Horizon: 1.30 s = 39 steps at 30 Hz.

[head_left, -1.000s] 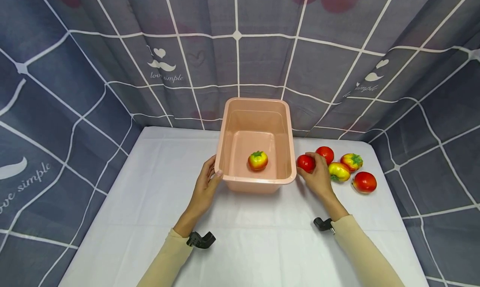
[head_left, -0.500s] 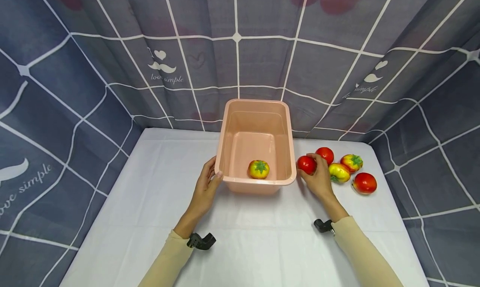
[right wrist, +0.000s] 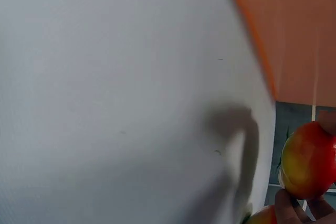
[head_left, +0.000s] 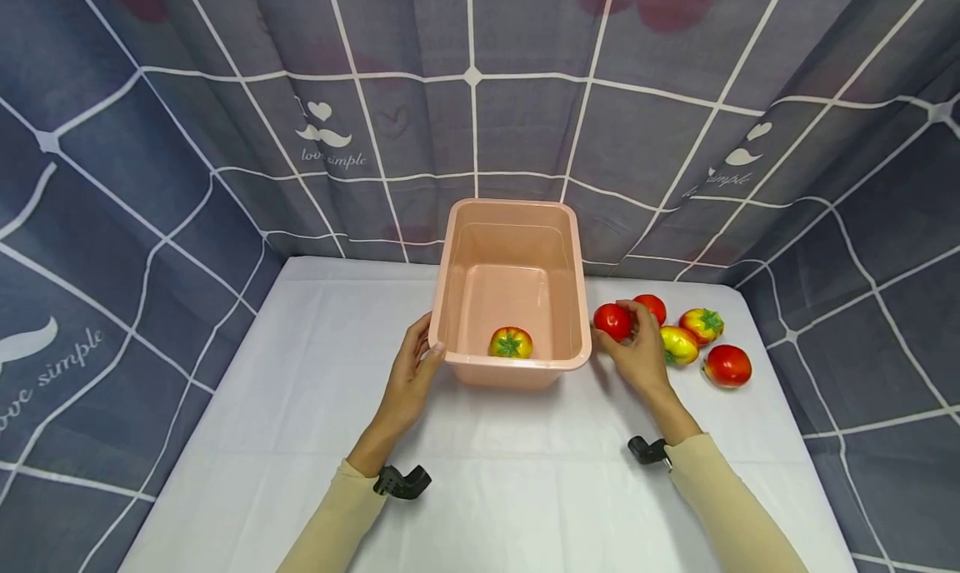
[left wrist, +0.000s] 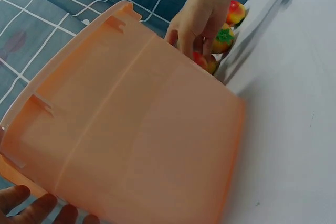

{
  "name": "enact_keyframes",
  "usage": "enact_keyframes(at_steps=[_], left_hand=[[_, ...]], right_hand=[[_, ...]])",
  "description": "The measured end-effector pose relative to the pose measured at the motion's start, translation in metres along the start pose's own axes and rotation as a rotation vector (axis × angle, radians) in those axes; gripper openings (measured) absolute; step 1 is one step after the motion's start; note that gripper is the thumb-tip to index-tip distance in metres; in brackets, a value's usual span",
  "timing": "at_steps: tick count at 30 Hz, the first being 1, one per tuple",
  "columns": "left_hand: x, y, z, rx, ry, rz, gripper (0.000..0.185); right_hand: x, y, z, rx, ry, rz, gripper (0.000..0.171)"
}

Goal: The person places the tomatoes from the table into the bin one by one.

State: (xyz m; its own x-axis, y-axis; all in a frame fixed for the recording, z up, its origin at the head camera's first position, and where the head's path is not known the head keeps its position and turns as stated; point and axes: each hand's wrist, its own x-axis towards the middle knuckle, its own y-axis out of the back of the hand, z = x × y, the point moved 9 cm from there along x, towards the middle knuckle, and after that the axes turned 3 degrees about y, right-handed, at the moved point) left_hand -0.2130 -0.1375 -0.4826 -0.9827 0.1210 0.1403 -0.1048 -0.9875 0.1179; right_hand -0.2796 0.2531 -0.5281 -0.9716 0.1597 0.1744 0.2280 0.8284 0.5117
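A pink plastic bin [head_left: 525,238] stands in the middle of the white table. At its near-left corner my left hand [head_left: 412,369] grips the rim, with the thumb over the edge and the fingers along the outer side. To the right of the bin, my right hand [head_left: 636,352] holds a red tomato [head_left: 612,321] between thumb and fingers. In the right wrist view that tomato [right wrist: 308,161] shows a yellowish side. Inside the bin, near its front wall, lies a red-yellow tomato [head_left: 512,341] with a green leafy top, its lower edge hidden by the rim.
Behind my right hand sits another red tomato [head_left: 651,306], partly covered. Farther right lie a yellow fruit [head_left: 678,345], a red-yellow one with a green top [head_left: 702,326] and a large red tomato [head_left: 727,366]. Grey checked curtains [head_left: 525,132] hang close around the white table [head_left: 337,323].
The tomato inside the bin has rolled toward the front wall and turned. My right hand and its tomato have shifted only slightly. The left hand stays on the bin.
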Motion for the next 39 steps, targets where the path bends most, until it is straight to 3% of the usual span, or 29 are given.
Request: enact_keyframes(at_steps=[9, 14, 21, 31, 39], left_hand=[[0.0, 0.0, 0.003, -0.018, -0.033, -0.006, 0.057], [-0.001, 0.0, 0.005, -0.016, -0.037, 0.001, 0.057], [-0.001, 0.0, 0.004, -0.019, -0.036, -0.001, 0.058], [-0.001, 0.0, 0.0, -0.008, -0.024, 0.002, 0.058], [0.0, 0.0, 0.002, -0.02, -0.033, -0.008, 0.057]], right_hand=[[0.001, 0.01, -0.019, 0.14, -0.011, 0.053, 0.067], [-0.002, 0.015, -0.045, 0.199, -0.012, 0.078, 0.068], [0.002, 0.022, -0.063, 0.251, 0.086, 0.114, 0.066], [0.005, 0.026, -0.085, 0.349, 0.12, 0.126, 0.063], [0.01, 0.029, -0.107, 0.397, 0.205, 0.141, 0.064]])
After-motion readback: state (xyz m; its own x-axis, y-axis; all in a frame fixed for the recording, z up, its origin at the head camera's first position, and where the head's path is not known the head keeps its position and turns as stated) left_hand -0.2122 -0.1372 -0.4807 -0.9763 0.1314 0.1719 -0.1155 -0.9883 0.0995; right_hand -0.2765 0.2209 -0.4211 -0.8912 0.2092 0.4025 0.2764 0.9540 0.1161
